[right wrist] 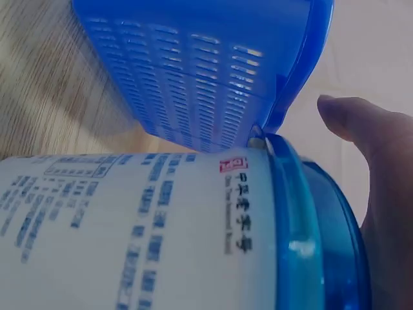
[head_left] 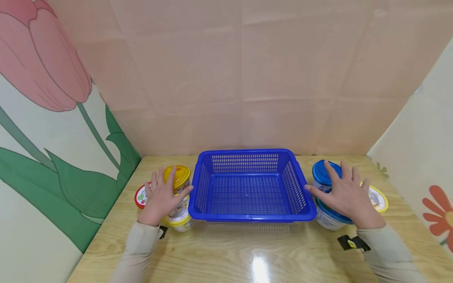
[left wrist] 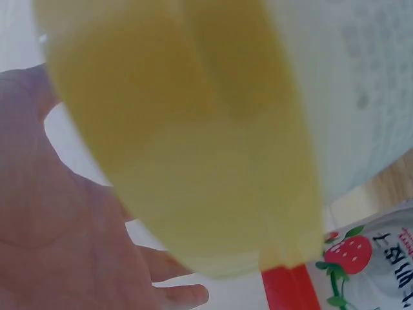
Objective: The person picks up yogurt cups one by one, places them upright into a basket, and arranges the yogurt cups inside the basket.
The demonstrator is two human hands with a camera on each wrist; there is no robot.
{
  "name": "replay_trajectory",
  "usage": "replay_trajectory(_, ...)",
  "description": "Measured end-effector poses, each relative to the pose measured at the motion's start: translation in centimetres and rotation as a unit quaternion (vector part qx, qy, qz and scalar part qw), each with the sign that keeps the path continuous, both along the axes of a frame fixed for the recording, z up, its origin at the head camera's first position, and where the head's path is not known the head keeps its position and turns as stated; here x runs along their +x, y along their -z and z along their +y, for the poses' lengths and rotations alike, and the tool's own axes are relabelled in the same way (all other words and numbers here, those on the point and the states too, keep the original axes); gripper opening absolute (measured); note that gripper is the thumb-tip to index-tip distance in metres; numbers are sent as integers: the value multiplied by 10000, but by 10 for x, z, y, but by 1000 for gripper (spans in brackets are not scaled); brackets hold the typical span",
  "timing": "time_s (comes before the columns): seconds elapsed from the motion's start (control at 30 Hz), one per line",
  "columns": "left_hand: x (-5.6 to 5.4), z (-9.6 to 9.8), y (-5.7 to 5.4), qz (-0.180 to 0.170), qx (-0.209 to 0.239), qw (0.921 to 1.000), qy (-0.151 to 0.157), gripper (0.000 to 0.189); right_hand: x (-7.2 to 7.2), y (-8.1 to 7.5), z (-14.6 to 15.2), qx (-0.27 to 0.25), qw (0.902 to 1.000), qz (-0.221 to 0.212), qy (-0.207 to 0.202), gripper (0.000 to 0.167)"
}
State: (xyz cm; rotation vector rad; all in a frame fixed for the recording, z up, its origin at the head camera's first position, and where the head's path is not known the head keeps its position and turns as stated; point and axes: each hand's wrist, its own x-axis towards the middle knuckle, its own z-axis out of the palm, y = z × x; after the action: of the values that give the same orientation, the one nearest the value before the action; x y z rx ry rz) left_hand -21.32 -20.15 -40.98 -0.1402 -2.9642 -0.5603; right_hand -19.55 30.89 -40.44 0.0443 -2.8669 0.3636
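Note:
In the head view a blue plastic basket (head_left: 252,217) stands between my hands, with nothing in it. My left hand (head_left: 161,200), fingers spread, hovers over several lidded tubs: one with a yellow lid (head_left: 180,171), a white one with a yellow rim (head_left: 183,224) in front and one with a red rim (head_left: 138,199). Its thumb tip overlaps the basket's left side. Over the right-hand tubs my right hand (head_left: 347,196) is spread likewise, its thumb toward the basket. Under it are two blue-lidded tubs (head_left: 321,172) and a yellow-rimmed one (head_left: 382,200). Close up, a blue lid (right wrist: 316,239) fills the right wrist view.
The wooden table (head_left: 226,251) reaches back to a pinkish cloth-like wall (head_left: 240,86). A tulip-painted panel (head_left: 60,177) borders the left side, a flowered panel (head_left: 417,157) the right. Tubs stand close against both basket sides. Dark straps hang at both wrists.

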Motion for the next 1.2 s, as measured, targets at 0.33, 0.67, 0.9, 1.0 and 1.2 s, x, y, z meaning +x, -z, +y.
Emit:
replay_trajectory(0.33,9,-9,5,458,345,9981,-224,86,8,-8,-13,-134,9985,522,0,90)
replay_trajectory(0.67,27,-15,-1,518,-41,9982,-308,72,15,-16,-35,-190,9937,1072,-265,49)
replay_trajectory(0.9,42,-19,-3,370,-164,9992,11,64,17,-11,-44,-44,9926,997,-695,36)
replay_trajectory(1.0,47,-19,-2,250,-144,9996,64,67,16,-7,-46,71,9896,1110,-909,33)
replay_trajectory(1.2,55,-17,-1,33,-256,9997,-30,70,15,1,-50,120,9877,1151,-1054,28)
